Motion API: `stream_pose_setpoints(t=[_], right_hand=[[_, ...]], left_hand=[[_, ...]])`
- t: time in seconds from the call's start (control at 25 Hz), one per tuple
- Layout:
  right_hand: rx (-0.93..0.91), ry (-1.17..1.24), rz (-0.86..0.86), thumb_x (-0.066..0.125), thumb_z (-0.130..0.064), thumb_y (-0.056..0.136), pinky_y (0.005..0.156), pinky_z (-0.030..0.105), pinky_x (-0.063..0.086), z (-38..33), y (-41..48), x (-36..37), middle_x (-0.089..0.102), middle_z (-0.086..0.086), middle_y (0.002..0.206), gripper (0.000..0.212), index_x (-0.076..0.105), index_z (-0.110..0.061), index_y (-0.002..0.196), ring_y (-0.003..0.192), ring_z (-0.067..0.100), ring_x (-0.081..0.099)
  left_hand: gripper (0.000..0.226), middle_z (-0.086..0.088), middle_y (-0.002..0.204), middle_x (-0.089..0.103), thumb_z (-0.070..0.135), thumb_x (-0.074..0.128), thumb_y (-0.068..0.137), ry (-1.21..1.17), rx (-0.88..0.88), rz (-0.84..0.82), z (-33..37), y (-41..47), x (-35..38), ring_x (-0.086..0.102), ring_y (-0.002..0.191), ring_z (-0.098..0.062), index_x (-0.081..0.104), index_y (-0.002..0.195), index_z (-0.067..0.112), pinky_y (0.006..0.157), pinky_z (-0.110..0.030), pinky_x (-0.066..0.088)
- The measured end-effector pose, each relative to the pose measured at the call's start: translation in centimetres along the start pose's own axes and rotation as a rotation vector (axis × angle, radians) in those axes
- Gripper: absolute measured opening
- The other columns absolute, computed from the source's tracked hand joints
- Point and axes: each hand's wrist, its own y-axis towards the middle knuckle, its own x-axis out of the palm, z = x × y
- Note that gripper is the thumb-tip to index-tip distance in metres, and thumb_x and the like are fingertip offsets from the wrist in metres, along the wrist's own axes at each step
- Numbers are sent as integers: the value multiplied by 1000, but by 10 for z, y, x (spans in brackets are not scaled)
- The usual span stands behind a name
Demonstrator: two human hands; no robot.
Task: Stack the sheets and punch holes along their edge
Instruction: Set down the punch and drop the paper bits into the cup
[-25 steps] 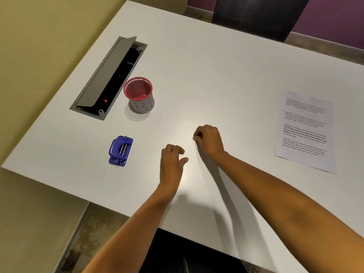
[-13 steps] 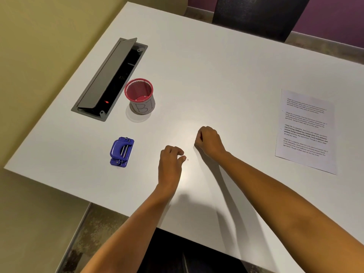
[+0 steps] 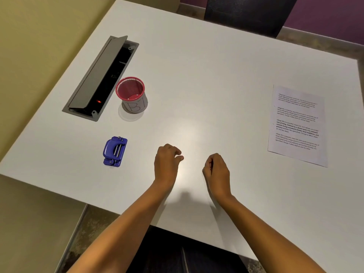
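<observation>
Printed sheets (image 3: 297,125) lie flat at the right side of the white table (image 3: 206,71), small holes showing along their left edge. A blue hole punch (image 3: 114,151) sits near the front left. Between them, close to the front edge, my left hand (image 3: 167,164) hovers with fingers curled and thumb near the fingertips, holding nothing I can see. My right hand (image 3: 216,170) is beside it, fingers curled into a loose fist, empty as far as I can see. Neither hand touches the punch or the sheets.
A red mesh cup (image 3: 132,95) with a paper label stands behind the punch. A grey cable hatch (image 3: 94,77) with its lid raised is set into the table at the left. A dark chair (image 3: 246,14) stands at the far side.
My right hand has drawn back toward me and slightly right. My left hand has barely moved. The view has shifted a little.
</observation>
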Motion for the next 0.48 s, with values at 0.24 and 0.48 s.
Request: stream_pose_setpoints(t=[0.24,0.48], right_hand=[[4,6,-27,47,-5,88,62,37,46,-5,0,-3,53,2,77,12,47,-14,82,70,21,51],[-6,-60,-5,50,-5,87,63,31,44,-10,-1,-3,53,0,78,9,49,-13,81,71,17,49]], left_hand=[[10,4,77,68,13,73,75,344,172,48,4,2,-2,59,72,-23,70,70,20,60,-36,45],[14,2,71,59,7,68,72,576,200,22,1,6,-1,52,59,-21,62,64,18,53,-33,37]])
